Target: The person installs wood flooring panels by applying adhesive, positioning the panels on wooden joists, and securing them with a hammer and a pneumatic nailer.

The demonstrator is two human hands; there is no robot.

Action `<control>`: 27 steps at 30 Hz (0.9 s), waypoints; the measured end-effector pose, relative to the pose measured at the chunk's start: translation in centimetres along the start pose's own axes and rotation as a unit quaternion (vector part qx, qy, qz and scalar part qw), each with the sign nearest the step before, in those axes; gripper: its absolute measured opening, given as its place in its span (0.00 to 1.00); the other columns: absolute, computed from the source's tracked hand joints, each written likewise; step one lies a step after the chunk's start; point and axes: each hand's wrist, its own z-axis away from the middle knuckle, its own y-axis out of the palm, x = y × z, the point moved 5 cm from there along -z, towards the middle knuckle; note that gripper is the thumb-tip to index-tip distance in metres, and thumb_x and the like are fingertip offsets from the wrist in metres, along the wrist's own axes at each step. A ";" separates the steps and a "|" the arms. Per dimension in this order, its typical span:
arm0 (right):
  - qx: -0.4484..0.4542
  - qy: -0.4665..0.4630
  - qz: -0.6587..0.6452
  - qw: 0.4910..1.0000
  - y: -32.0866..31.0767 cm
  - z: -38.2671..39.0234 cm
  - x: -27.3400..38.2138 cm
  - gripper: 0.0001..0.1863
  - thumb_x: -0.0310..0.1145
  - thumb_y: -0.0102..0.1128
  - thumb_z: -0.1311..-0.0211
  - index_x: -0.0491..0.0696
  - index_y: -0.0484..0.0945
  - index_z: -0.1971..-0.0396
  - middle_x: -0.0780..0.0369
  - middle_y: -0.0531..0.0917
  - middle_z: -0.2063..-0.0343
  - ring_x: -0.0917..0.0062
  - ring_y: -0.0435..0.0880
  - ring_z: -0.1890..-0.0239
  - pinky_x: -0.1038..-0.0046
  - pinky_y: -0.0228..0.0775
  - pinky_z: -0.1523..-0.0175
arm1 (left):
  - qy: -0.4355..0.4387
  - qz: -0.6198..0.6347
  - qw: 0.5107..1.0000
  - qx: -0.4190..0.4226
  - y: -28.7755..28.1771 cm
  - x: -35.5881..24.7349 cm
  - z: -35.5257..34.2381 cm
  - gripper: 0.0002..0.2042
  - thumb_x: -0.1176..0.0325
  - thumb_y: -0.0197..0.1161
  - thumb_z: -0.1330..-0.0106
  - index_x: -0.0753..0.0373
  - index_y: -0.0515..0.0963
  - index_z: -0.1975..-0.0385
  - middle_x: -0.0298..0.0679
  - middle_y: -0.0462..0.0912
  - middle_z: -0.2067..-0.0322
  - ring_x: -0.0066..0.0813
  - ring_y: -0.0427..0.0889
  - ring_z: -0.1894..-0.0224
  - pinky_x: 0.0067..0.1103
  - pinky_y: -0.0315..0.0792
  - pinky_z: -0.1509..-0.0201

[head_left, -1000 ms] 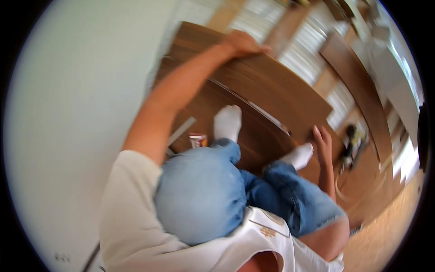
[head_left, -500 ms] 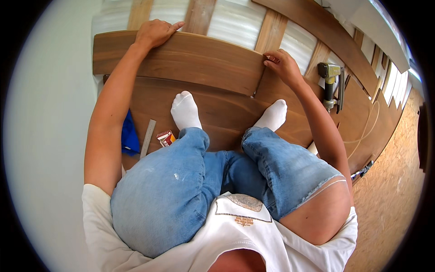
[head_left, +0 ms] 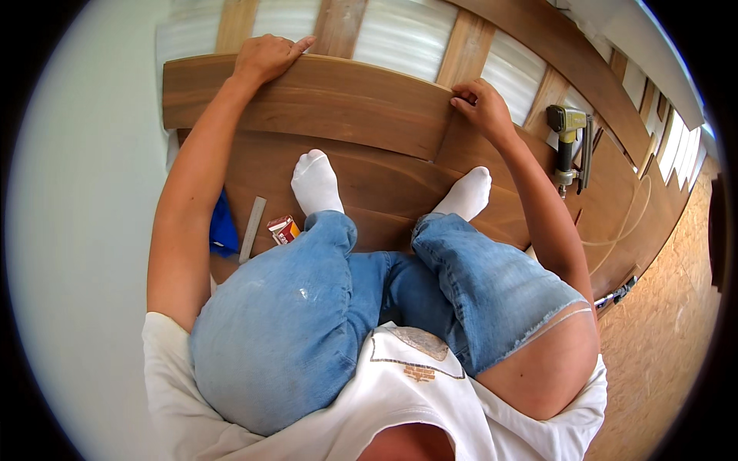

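A brown wooden floorboard lies crosswise beyond my feet, against the boards laid nearer to me. My left hand grips its far edge, with the fingers bent over the edge and the thumb pointing right. At the board's right end, my right hand has its fingers curled at the far corner, where the board meets a neighbouring floorboard. The fingertips of both hands are partly hidden. My socked feet stand on the laid boards.
Beyond the board run wooden battens with white foam sheeting between them. To the right lie a nail gun and its pale hose. A ruler, a small box and a blue cloth-like item are beside my left leg.
The dark gaps along the floorboard's near edge and at its right end look narrower. Both hands stay at nearly the same places on it. The whole view has shifted slightly.
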 end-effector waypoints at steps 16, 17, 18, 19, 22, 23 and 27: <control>0.005 -0.032 -0.056 0.998 0.6 0.0 1.3 0.13 0.26 0.74 0.43 0.43 0.85 0.58 0.63 0.78 0.70 0.76 0.77 0.68 0.73 0.73 0.59 | 0.101 0.087 0.913 -0.385 2.3 -0.3 3.5 0.16 0.54 0.61 0.30 0.58 0.79 0.74 0.41 0.82 0.71 0.41 0.81 0.66 0.34 0.76 0.59; 0.010 -0.021 -0.054 0.998 0.5 0.0 1.3 0.13 0.25 0.74 0.43 0.43 0.85 0.58 0.63 0.78 0.70 0.77 0.77 0.68 0.74 0.73 0.59 | 0.120 0.090 0.910 -0.385 2.5 -1.1 4.1 0.15 0.54 0.61 0.30 0.57 0.78 0.75 0.39 0.81 0.71 0.40 0.80 0.66 0.33 0.75 0.59; 0.013 -0.009 -0.050 0.999 0.3 0.0 0.9 0.13 0.25 0.74 0.43 0.42 0.85 0.57 0.64 0.79 0.70 0.78 0.77 0.68 0.75 0.73 0.59 | 0.142 0.094 0.907 -0.386 2.0 -2.5 4.8 0.15 0.55 0.61 0.30 0.57 0.77 0.75 0.38 0.80 0.72 0.39 0.80 0.65 0.33 0.74 0.58; 0.018 0.002 -0.048 0.999 0.3 0.0 0.7 0.13 0.24 0.74 0.43 0.42 0.85 0.57 0.64 0.79 0.69 0.79 0.77 0.68 0.75 0.73 0.58 | 0.163 0.098 0.903 -0.385 1.9 -3.3 5.3 0.14 0.55 0.61 0.30 0.56 0.76 0.75 0.36 0.78 0.72 0.38 0.79 0.65 0.32 0.74 0.58; 0.024 0.001 -0.044 0.999 0.0 -0.2 0.4 0.14 0.24 0.74 0.43 0.42 0.85 0.57 0.64 0.80 0.69 0.79 0.77 0.68 0.76 0.73 0.58 | 0.134 0.144 0.896 -0.399 1.4 -3.3 5.4 0.12 0.59 0.62 0.31 0.57 0.77 0.75 0.36 0.79 0.71 0.39 0.79 0.63 0.34 0.73 0.55; 0.027 0.004 -0.046 0.999 0.1 -0.3 0.4 0.14 0.24 0.74 0.43 0.42 0.85 0.57 0.64 0.80 0.69 0.79 0.77 0.68 0.76 0.73 0.58 | 0.123 0.140 0.901 -0.393 1.4 -2.6 5.4 0.11 0.60 0.63 0.31 0.57 0.77 0.74 0.35 0.79 0.70 0.39 0.79 0.61 0.34 0.73 0.53; 0.039 0.010 -0.042 0.998 0.1 -0.3 0.9 0.13 0.25 0.73 0.42 0.41 0.85 0.57 0.65 0.80 0.70 0.80 0.76 0.68 0.76 0.73 0.58 | 0.016 0.129 0.896 -0.424 1.4 3.6 6.2 0.06 0.66 0.64 0.33 0.58 0.78 0.71 0.36 0.80 0.66 0.41 0.78 0.56 0.36 0.72 0.47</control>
